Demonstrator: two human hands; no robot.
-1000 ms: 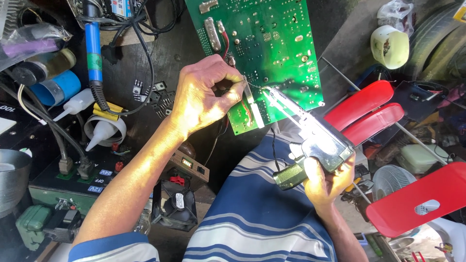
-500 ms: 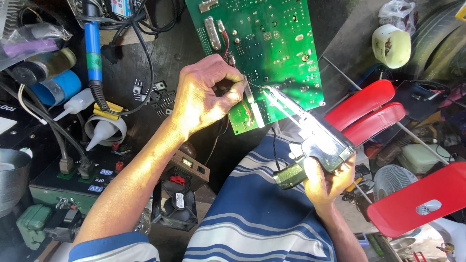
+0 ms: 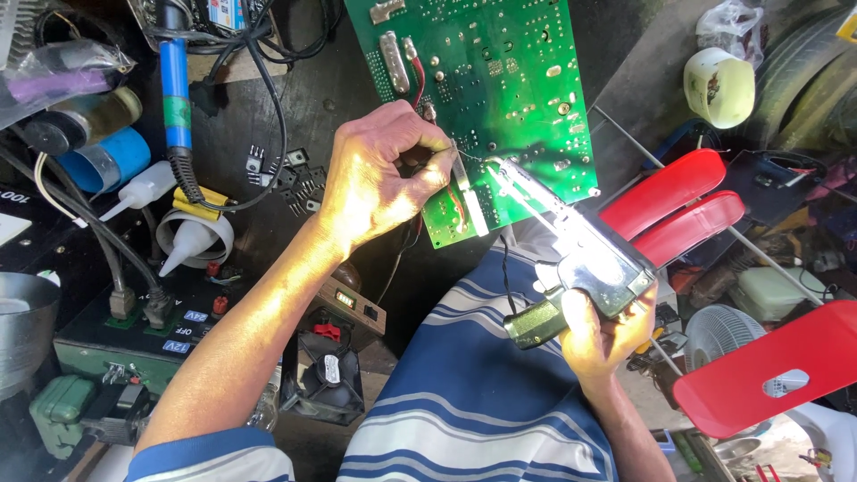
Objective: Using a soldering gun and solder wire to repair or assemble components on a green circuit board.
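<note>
A green circuit board point(image 3: 500, 80) leans over my lap at top centre. My left hand point(image 3: 379, 178) is pinched on a thin metal strip, likely tweezers point(image 3: 464, 183), pressed against the board's lower edge. My right hand point(image 3: 603, 335) grips a shiny pistol-shaped soldering gun point(image 3: 580, 254). Its tip touches the board just right of the tweezers. Thin solder wire runs to that spot.
A blue-handled soldering iron point(image 3: 176, 98), glue bottles point(image 3: 183, 241) and loose black components point(image 3: 290, 178) lie on the dark bench at left. A power supply box point(image 3: 134, 335) sits lower left. Red plastic chairs point(image 3: 687, 210) and a small fan point(image 3: 719, 335) stand at right.
</note>
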